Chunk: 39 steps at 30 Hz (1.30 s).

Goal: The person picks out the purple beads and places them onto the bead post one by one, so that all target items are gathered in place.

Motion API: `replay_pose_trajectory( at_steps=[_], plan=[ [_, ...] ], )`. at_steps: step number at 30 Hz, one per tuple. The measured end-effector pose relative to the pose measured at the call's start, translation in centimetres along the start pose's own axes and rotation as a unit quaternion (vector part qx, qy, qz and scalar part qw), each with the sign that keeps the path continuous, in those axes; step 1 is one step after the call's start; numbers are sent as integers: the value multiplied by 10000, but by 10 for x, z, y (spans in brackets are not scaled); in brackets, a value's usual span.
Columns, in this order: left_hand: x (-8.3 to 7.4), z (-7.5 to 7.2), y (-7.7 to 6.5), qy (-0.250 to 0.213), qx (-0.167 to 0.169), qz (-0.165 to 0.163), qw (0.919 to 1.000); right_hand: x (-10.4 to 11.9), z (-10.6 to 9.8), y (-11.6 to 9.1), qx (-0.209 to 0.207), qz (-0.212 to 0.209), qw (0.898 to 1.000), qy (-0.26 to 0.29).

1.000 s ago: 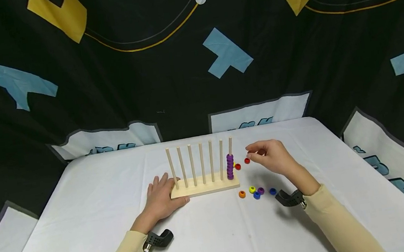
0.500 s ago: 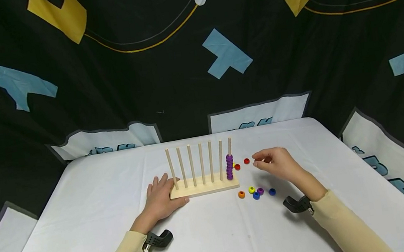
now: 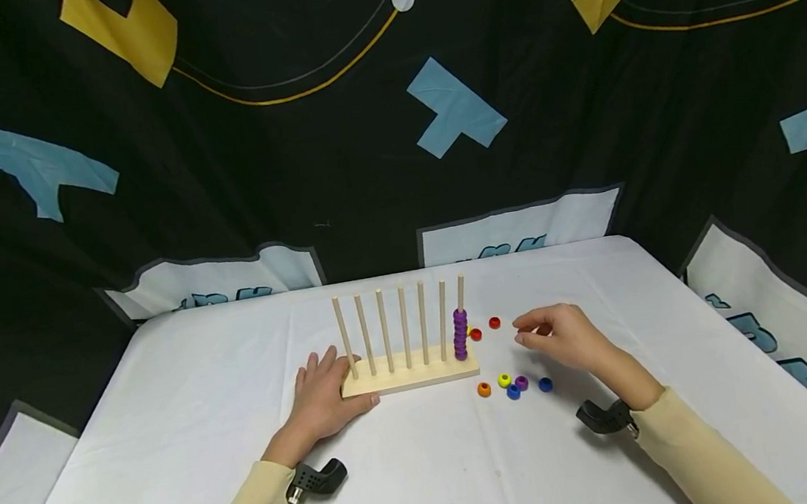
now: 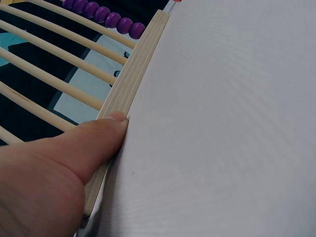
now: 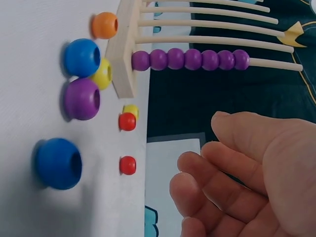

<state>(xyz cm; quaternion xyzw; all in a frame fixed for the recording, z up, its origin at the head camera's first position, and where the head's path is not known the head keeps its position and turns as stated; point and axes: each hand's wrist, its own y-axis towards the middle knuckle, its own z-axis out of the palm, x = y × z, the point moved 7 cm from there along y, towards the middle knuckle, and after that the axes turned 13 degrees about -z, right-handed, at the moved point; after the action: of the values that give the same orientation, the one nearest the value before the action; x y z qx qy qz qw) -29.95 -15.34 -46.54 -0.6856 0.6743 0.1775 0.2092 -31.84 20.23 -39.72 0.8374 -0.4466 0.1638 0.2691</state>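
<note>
My left hand holds the left end of a wooden peg rack. In the left wrist view the thumb presses the front edge of the base; the other fingers lie at its far side in the head view. Several purple beads are stacked on the rightmost peg; the other pegs are bare. Right of the rack, my right hand hovers above the table with loosely bent fingers and nothing between them. Closest to it lies a red bead; another red bead touches a partly hidden yellow one.
In front of the rack's right end lie an orange bead, a yellow bead, a loose purple bead and two blue ones, one blue bead farther right. A white cloth covers the table. Dark curtain hangs behind.
My right hand has drawn back to the right and slightly nearer, away from the red bead by its fingertips. The left hand, the rack and the beads stay put.
</note>
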Motion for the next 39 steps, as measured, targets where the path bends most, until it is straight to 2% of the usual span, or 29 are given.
replay_pose_trajectory(
  at_steps=[6, 13, 24, 33, 39],
  plan=[
    [0, 1, 0, 26, 15, -14, 10000, -4, 3, -5, 151, -55, 9999, -1],
    [0, 1, 0, -21, 14, -31, 10000, -5, 8, -9, 378, -341, 9987, 1],
    [1, 1, 1, -57, 28, -74, 10000, -11, 19, -11, 894, -327, 9951, 252],
    [1, 2, 1, -45, 47, -66, 10000, -13, 29, -13, 1142, -511, 9911, 465],
    [1, 1, 1, -65, 63, -90, 9999, -13, 36, -14, 1290, -416, 9890, 596]
  ],
)
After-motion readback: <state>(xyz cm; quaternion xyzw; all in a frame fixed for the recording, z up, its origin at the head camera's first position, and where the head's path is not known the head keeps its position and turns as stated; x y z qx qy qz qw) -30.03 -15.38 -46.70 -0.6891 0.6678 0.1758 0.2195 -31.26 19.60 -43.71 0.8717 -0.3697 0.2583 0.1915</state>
